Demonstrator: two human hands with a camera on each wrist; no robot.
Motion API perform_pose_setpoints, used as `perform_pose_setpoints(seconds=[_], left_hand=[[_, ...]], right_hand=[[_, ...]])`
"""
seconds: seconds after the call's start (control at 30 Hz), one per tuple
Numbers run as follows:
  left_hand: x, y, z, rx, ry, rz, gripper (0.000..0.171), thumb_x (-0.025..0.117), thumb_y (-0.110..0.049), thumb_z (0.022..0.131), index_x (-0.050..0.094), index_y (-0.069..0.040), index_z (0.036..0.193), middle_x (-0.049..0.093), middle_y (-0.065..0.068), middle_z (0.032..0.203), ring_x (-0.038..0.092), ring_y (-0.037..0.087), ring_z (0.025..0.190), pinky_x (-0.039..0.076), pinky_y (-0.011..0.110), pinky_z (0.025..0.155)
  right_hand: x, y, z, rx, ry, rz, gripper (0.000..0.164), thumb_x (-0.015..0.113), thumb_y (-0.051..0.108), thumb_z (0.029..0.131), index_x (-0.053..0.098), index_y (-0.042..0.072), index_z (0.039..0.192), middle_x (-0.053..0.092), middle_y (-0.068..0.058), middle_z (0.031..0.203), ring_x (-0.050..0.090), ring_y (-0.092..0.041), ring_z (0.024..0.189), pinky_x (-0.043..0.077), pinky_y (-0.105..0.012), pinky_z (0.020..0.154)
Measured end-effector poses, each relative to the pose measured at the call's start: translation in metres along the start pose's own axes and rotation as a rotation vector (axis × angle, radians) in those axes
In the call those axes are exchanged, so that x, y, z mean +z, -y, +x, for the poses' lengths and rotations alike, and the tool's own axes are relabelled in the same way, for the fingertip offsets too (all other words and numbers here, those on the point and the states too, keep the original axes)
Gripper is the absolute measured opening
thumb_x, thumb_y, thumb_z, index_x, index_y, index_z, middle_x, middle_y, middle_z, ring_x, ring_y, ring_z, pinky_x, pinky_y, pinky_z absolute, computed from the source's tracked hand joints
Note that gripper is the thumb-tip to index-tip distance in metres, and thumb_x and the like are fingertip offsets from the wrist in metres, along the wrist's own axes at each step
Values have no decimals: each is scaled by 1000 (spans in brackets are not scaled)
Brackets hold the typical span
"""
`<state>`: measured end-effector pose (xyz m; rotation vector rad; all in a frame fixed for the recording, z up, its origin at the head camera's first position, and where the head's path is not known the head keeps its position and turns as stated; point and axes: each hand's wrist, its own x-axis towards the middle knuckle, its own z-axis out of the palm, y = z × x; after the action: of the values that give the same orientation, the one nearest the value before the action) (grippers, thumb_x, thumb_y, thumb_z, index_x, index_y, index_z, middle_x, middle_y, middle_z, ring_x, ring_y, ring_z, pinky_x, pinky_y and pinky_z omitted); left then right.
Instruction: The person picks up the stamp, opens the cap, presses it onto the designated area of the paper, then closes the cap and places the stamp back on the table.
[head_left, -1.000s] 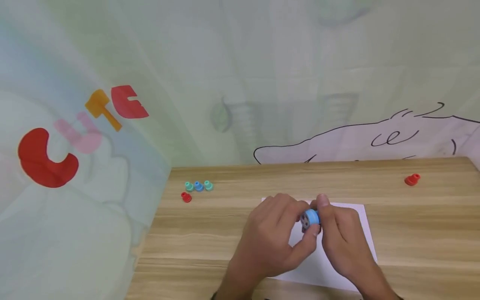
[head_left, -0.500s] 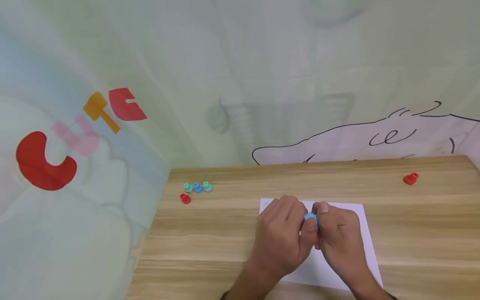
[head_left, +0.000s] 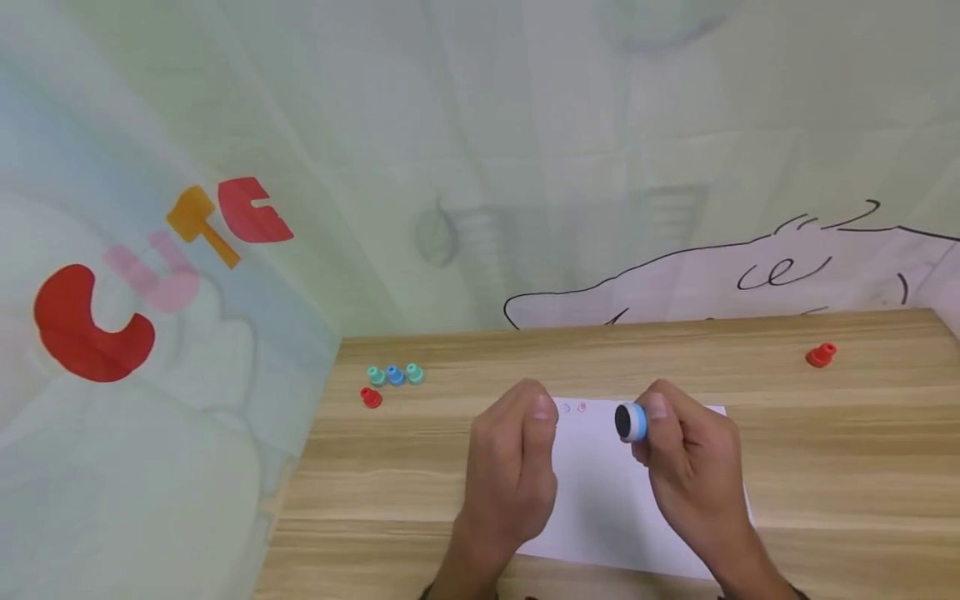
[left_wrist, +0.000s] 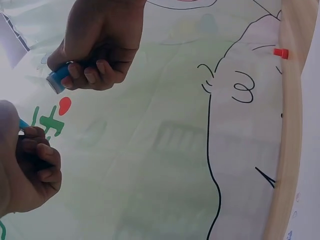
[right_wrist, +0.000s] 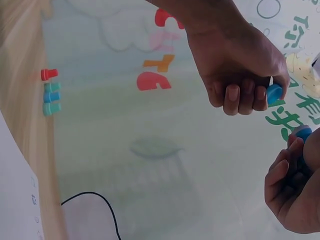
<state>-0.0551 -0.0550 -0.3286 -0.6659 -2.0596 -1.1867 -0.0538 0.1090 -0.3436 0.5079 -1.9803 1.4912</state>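
My right hand (head_left: 693,467) grips a small blue toy stamp (head_left: 632,422), its round dark face with a white rim turned to the left. In the left wrist view the same stamp (left_wrist: 58,78) pokes out past the curled fingers. My left hand (head_left: 513,467) is curled around a small blue cap (right_wrist: 274,93), which the fingers hide in the head view. The two hands are apart, raised over a white sheet of paper (head_left: 607,500). Small faint prints (head_left: 582,407) mark the paper's far edge.
Two green stamps (head_left: 415,374), a blue stamp (head_left: 395,376) and a red stamp (head_left: 371,397) stand at the wooden table's (head_left: 390,467) back left. Another red stamp (head_left: 822,355) is at the back right. A printed cloth (head_left: 420,167) hangs behind the table.
The hands were together around the blue stamp. They have pulled apart, the cap coming off into my left hand, which moved left, and the stamp's dark face is now bare.
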Motion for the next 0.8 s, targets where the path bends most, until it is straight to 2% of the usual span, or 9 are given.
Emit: perform_pose_setpoints(seconds=[0.27, 0.4, 0.5, 0.6, 0.8], left_hand=[[-11, -1, 3, -2, -33, 16, 21, 40, -6, 94, 41, -13, 74, 34, -7, 66, 33, 4, 57, 29, 15, 46], [-17, -2, 5, -3, -77, -1, 17, 39, -6, 93, 42, -12, 78, 34, -7, 66, 34, 5, 57, 29, 16, 46], [-21, -4, 7, 5, -118, -25, 15, 39, -5, 92, 43, -11, 79, 34, -6, 65, 34, 5, 57, 29, 18, 45], [-24, -5, 9, 20, -141, -49, 14, 37, -4, 92, 42, -9, 80, 35, -5, 66, 33, 5, 56, 29, 19, 44], [-28, -6, 10, 73, -207, -64, 15, 34, -6, 92, 43, -7, 79, 37, -4, 66, 33, 5, 56, 29, 19, 45]], right_hand=[[-5, -1, 4, 107, 60, -17, 24, 50, 2, 95, 56, 18, 77, 51, 7, 62, 49, -9, 56, 40, -22, 44], [-11, -2, 8, 184, 89, -35, 14, 52, 10, 95, 59, 17, 86, 53, 5, 68, 52, -11, 62, 45, -24, 50], [-14, -5, 11, 190, 98, -76, 8, 56, 10, 93, 62, 16, 94, 58, 5, 77, 54, -11, 65, 48, -22, 54], [-15, -10, 12, 180, 109, -124, 14, 61, 10, 90, 65, 17, 102, 61, 7, 87, 56, -10, 68, 49, -21, 56], [-13, -23, 14, 211, 176, -198, 22, 65, 22, 89, 65, 26, 110, 60, 12, 99, 58, -7, 79, 51, -22, 65]])
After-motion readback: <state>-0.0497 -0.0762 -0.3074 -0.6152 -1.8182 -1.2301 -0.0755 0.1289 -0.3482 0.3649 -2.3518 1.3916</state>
